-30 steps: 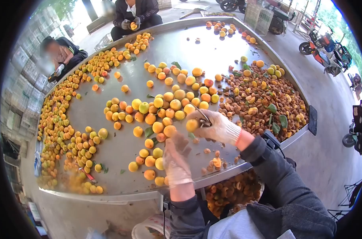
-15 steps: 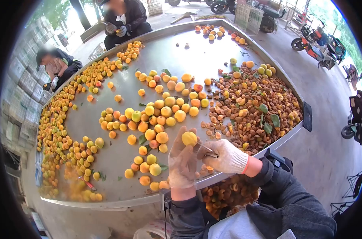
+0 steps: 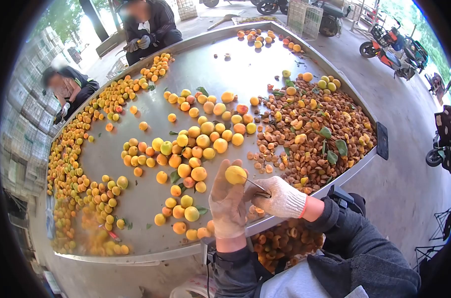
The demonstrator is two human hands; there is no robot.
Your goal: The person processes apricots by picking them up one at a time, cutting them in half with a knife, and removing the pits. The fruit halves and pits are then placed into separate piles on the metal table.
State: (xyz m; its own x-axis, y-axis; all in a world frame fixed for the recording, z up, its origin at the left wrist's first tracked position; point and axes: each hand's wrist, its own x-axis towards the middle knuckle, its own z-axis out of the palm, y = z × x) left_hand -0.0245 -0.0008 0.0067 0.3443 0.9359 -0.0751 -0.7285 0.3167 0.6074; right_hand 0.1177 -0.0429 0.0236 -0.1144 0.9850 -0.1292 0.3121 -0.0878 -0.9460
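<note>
My left hand (image 3: 227, 203), in a white glove, holds a yellow apricot (image 3: 235, 174) up at its fingertips over the near edge of the metal table (image 3: 245, 69). My right hand (image 3: 280, 197), also gloved, grips a small knife (image 3: 257, 187) whose blade touches the apricot's right side. Just beyond my hands lies a cluster of whole apricots (image 3: 200, 144). To the right spreads a heap of brown apricot pits (image 3: 314, 134) with a few leaves.
A long band of apricots (image 3: 81, 144) lines the table's left rim. Two other people (image 3: 146, 25) sit at the far left side, handling fruit. A crate of cut fruit (image 3: 285, 241) sits below the near edge. Motorbikes (image 3: 389, 49) and crates stand at the back right.
My right hand handed the apricot to my left hand, which rose to hold it. Both hands drew back toward the near edge, and the knife now meets the fruit.
</note>
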